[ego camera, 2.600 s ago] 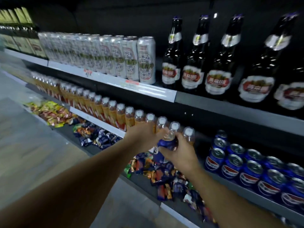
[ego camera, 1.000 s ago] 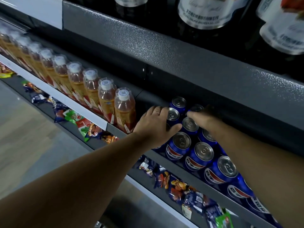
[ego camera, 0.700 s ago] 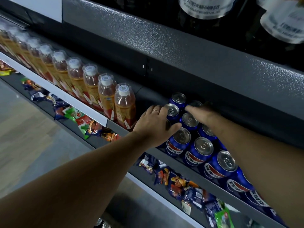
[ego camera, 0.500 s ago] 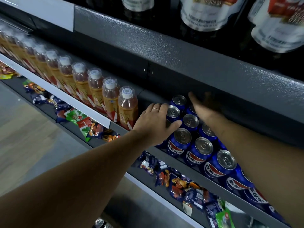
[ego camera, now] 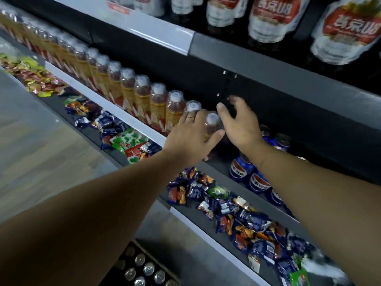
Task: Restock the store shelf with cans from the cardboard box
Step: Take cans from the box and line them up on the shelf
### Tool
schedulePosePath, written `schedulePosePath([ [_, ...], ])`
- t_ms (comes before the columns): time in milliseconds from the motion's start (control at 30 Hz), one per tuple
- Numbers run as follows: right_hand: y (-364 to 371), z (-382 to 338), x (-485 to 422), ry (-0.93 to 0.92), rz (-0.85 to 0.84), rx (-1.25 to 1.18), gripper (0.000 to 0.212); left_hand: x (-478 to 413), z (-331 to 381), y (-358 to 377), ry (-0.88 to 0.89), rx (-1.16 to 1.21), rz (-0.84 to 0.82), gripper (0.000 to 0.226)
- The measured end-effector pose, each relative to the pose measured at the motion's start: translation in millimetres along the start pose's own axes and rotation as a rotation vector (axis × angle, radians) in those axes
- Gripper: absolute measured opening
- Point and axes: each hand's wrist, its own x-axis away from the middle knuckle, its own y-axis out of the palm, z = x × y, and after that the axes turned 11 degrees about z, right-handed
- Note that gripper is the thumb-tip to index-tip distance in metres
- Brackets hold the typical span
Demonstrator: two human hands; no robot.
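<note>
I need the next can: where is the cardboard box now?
In the head view the cardboard box sits at the bottom edge, on the floor below the snack shelf, just right of the left forearm.

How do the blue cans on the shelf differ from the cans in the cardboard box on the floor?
The shelf cans show blue sides with a red and white logo; of the box cans only silver tops show. The shelf cans stand in a row on the shelf, partly behind the right arm; the box cans sit packed in the cardboard box below. Both sets stand upright.
</note>
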Motion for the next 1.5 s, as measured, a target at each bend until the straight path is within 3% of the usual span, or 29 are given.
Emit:
schedulePosePath([
  [300, 96, -82, 66, -0.107, -0.057, -0.013, 0.053, 60, -110, -61, -0.131, -0.009, 0.045, 0.074],
  [500, 193, -97, 146, -0.134, -0.171, -0.161, 0.052, 129, -199, -48, -0.279, -0.021, -0.013, 0.069],
  [700, 289, -18, 249, -0.013, -0.346, -0.14, 0.059, 233, -275, 27, -0.438, -0.029, -0.159, 0.069],
  [900, 348, 103, 355, 0.194, -0.513, -0.078, 0.051, 348, -322, 133, -0.561, -0.013, -0.335, 0.065],
  [1033, 376, 171, 412, 0.29, -0.572, -0.058, 0.05, 409, -340, 194, -0.612, -0.007, -0.42, 0.057],
  [1167, 398, 223, 459, 0.379, -0.605, -0.057, 0.062, 454, -349, 248, -0.641, -0.036, -0.531, 0.062],
  [1267, 407, 252, 479, 0.434, -0.629, -0.049, 0.051, 483, -351, 290, -0.667, -0.09, -0.636, 0.062],
  [1400, 412, 279, 497, 0.488, -0.639, -0.055, 0.046, 521, -352, 345, -0.743, -0.183, -0.848, 0.083],
  [1500, 413, 293, 506, 0.511, -0.664, -0.048, 0.046, 548, -348, 377, -0.799, -0.207, -0.978, 0.078],
])
